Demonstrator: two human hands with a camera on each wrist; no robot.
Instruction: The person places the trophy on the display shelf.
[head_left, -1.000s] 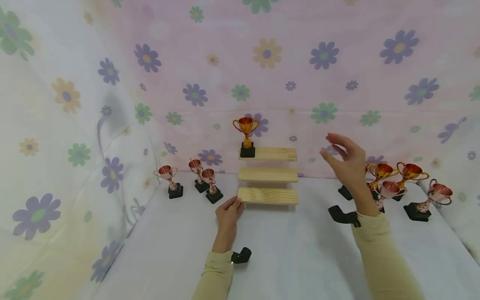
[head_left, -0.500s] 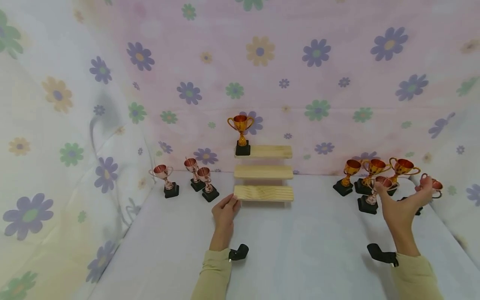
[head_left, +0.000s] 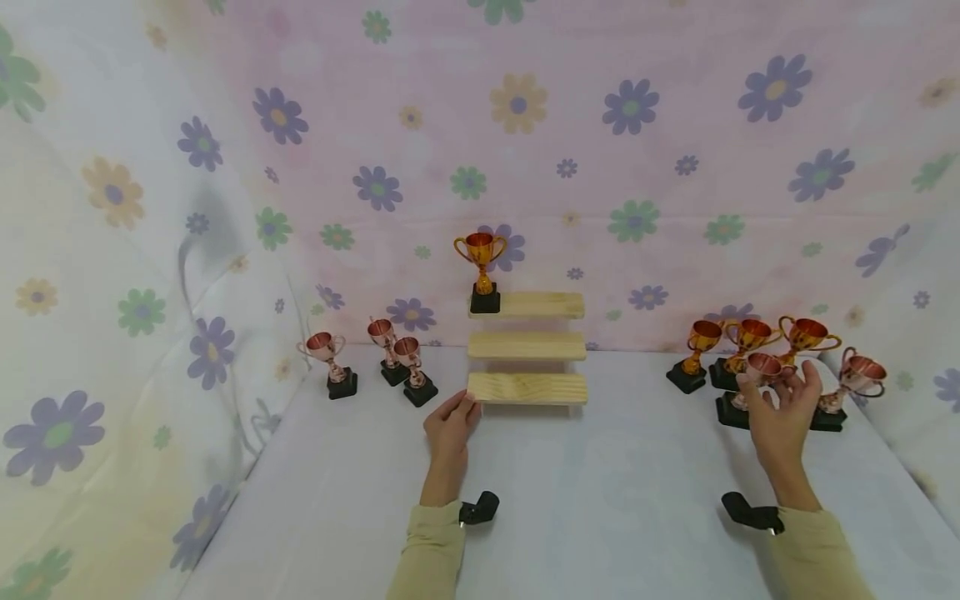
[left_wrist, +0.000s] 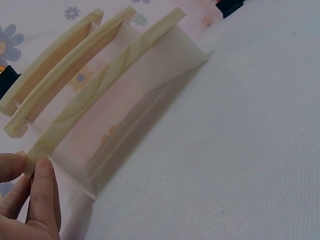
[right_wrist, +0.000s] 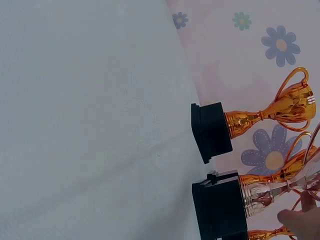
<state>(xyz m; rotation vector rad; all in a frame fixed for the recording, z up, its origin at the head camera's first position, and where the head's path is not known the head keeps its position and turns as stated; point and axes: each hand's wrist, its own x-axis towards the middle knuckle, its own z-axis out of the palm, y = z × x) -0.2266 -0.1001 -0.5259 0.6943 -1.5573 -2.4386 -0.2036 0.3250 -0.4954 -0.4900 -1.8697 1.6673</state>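
Left hand touches stepped shelf; right hand at rose trophy.

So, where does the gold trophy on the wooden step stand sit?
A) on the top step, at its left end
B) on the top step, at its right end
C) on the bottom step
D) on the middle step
A: the gold trophy sits at the left end of the top step of the wooden step stand; the lower steps are bare.

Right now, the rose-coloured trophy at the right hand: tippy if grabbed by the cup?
Probably tippy: the rose trophy is tall on a thin stem over a small black base. It looks light, likely plated plastic. The right hand reaches the cup, so a sideways nudge could knock it into the gold trophies close behind.
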